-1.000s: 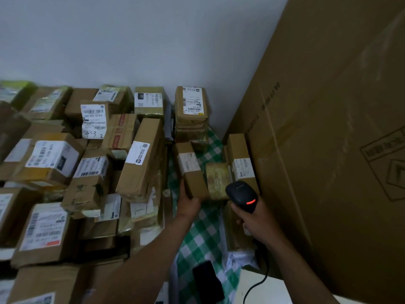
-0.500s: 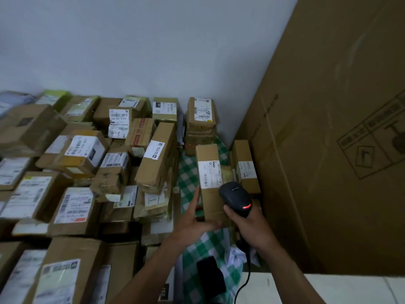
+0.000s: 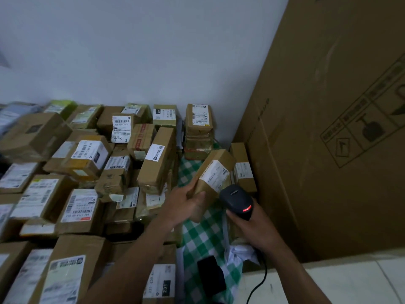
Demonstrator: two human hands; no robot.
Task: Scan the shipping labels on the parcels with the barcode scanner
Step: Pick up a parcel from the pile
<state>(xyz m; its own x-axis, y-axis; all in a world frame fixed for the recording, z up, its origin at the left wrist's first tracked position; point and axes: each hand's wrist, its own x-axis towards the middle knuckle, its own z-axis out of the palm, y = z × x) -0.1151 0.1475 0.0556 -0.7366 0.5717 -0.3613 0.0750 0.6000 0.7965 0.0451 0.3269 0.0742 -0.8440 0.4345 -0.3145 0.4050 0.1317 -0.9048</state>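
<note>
My left hand (image 3: 187,202) grips the near end of a long brown parcel (image 3: 213,170) and holds it tilted above the green checked cloth (image 3: 203,233), its white shipping label (image 3: 215,175) facing up. My right hand (image 3: 252,224) holds the black barcode scanner (image 3: 237,200) just right of the parcel's near end, a red light glowing on its back. The scanner's cable (image 3: 259,281) hangs down toward me. A second labelled parcel (image 3: 242,165) lies behind, against the big carton.
Several taped, labelled parcels (image 3: 87,172) are heaped across the left. A small stack (image 3: 198,130) stands by the white wall. A huge cardboard carton (image 3: 328,128) fills the right. A black device (image 3: 211,275) lies on the cloth near me.
My left hand has lifted the long parcel off the cloth and tilted it rightward, label toward the scanner. The scanner hand has stayed nearly in place. The view has shifted.
</note>
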